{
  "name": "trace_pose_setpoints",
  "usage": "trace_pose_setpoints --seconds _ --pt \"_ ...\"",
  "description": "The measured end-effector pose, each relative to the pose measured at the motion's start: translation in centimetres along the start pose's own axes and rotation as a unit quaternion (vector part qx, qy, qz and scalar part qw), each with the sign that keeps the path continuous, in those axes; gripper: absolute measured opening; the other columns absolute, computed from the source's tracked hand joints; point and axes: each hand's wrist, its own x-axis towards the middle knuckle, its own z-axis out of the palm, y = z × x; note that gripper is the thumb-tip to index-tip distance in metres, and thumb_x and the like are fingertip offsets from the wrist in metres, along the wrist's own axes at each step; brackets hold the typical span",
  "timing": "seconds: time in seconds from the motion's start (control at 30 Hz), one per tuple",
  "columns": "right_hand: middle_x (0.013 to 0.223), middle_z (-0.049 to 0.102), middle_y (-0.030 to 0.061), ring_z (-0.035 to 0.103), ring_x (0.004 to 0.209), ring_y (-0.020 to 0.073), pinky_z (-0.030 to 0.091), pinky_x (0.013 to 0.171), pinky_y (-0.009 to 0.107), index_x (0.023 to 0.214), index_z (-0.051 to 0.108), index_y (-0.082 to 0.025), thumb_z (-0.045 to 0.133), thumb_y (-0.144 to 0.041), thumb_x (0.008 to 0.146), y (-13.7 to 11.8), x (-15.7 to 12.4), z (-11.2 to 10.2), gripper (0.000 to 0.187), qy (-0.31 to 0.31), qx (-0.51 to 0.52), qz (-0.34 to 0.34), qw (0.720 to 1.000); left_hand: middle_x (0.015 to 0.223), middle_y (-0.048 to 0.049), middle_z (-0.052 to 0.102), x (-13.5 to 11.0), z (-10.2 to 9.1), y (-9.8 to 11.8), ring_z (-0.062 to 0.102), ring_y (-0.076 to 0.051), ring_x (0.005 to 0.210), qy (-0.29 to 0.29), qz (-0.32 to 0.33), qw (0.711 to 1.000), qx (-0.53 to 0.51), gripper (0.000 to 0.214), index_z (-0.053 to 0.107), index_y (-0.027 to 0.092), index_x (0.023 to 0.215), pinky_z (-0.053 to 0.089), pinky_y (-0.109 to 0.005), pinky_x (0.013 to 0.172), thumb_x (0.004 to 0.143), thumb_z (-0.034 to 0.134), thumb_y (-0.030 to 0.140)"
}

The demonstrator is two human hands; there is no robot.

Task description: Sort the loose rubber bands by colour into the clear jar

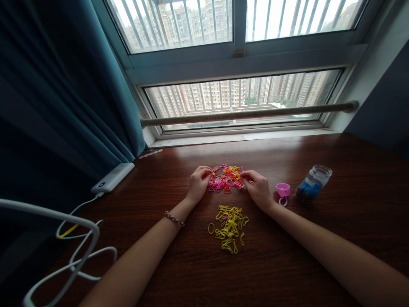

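Observation:
A mixed pile of small pink, red, orange and yellow rubber bands (226, 179) lies on the brown wooden table. At the pile's left edge, my left hand (199, 183) is closed, thumb and fingers pinching at bands there. On the opposite edge my right hand (256, 187) pinches in the same way, its fingertips among the bands; exactly which ones they grip is too small to see. Nearer to me, between my forearms, is a separate group of yellow rubber bands (230, 228) with a pink one among them.
Right of my right hand stand a pink cap with a ring (283, 190) and a tilted clear jar (313, 183) with blue contents. A white power bank (113, 177) with a cable lies at left beside the blue curtain (105, 85). A barred window is behind the table.

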Motion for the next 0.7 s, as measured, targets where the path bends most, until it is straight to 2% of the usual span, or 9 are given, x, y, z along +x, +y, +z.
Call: trace_pose_setpoints --seconds 0.17,0.3,0.37,0.43,0.53,0.6,0.63,0.7 --pt "0.078 0.065 0.0047 0.06 0.07 0.0183 0.047 0.068 0.03 0.08 0.063 -0.018 0.054 -0.024 0.08 -0.4 0.0 -0.2 0.011 -0.005 0.002 0.009 1.0 0.077 -0.0037 0.064 -0.2 0.1 -0.2 0.06 -0.016 0.069 -0.004 -0.05 0.999 -0.006 0.016 0.061 0.016 0.077 0.049 -0.03 0.067 0.073 0.059 0.031" --pt "0.077 0.064 0.0037 0.059 0.07 0.0172 0.046 0.068 0.028 0.08 0.062 -0.018 0.055 -0.024 0.081 -1.2 -0.2 -0.1 0.008 -0.022 0.023 -0.033 0.999 0.085 -0.006 0.064 -0.1 0.1 -0.4 0.061 -0.017 0.078 0.003 -0.047 0.999 -0.019 0.017 0.061 0.015 0.076 0.05 -0.03 0.071 0.074 0.058 0.032" --pt "0.078 0.064 0.0038 0.059 0.073 0.0171 0.046 0.071 0.029 0.08 0.061 -0.019 0.053 -0.023 0.082 -1.8 -0.4 0.0 0.009 -0.059 0.032 -0.083 0.994 0.089 -0.007 0.064 -0.1 0.1 -0.5 0.06 -0.018 0.084 0.014 -0.039 0.999 -0.013 0.016 0.062 0.015 0.075 0.05 -0.031 0.073 0.075 0.057 0.031" --pt "0.078 0.063 0.0041 0.058 0.075 0.0168 0.046 0.072 0.029 0.082 0.061 -0.02 0.05 -0.023 0.085 -2.5 -0.8 0.1 0.012 -0.121 0.032 -0.145 0.981 0.088 -0.0068 0.065 0.0 0.1 -0.6 0.061 -0.018 0.084 0.024 -0.043 0.999 -0.001 0.016 0.063 0.015 0.077 0.05 -0.031 0.074 0.076 0.056 0.03" --pt "0.072 0.062 0.0037 0.056 0.07 0.016 0.045 0.069 0.028 0.085 0.062 -0.021 0.046 -0.024 0.087 -3.5 -1.6 0.2 0.017 -0.229 0.015 -0.246 0.942 0.082 -0.0048 0.067 -0.1 0.1 -0.7 0.062 -0.018 0.077 0.025 -0.069 0.997 0.004 0.016 0.064 0.016 0.08 0.05 -0.03 0.071 0.077 0.054 0.028" --pt "0.07 0.063 0.0033 0.056 0.068 0.0155 0.045 0.068 0.027 0.088 0.062 -0.022 0.045 -0.024 0.087 -3.7 -1.8 0.3 0.017 -0.273 0.011 -0.282 0.92 0.081 -0.0037 0.068 -0.1 0.1 -0.7 0.063 -0.017 0.074 0.018 -0.08 0.997 0.0 0.016 0.065 0.017 0.082 0.05 -0.029 0.069 0.077 0.053 0.027" --pt "0.072 0.063 0.0034 0.056 0.069 0.0156 0.045 0.069 0.027 0.09 0.062 -0.022 0.045 -0.024 0.088 -3.6 -1.8 0.2 0.018 -0.274 0.008 -0.278 0.921 0.082 -0.0036 0.068 -0.1 0.0 -0.6 0.063 -0.017 0.074 0.015 -0.08 0.997 -0.002 0.017 0.065 0.018 0.084 0.05 -0.028 0.069 0.078 0.052 0.026" --pt "0.076 0.064 0.0041 0.057 0.072 0.0167 0.045 0.071 0.029 0.092 0.062 -0.022 0.044 -0.023 0.088 -2.9 -1.4 0.2 0.019 -0.216 -0.009 -0.226 0.95 0.085 -0.004 0.067 -0.1 -0.1 -0.3 0.063 -0.017 0.077 0.008 -0.065 0.998 -0.006 0.017 0.065 0.018 0.087 0.05 -0.028 0.07 0.078 0.052 0.025"
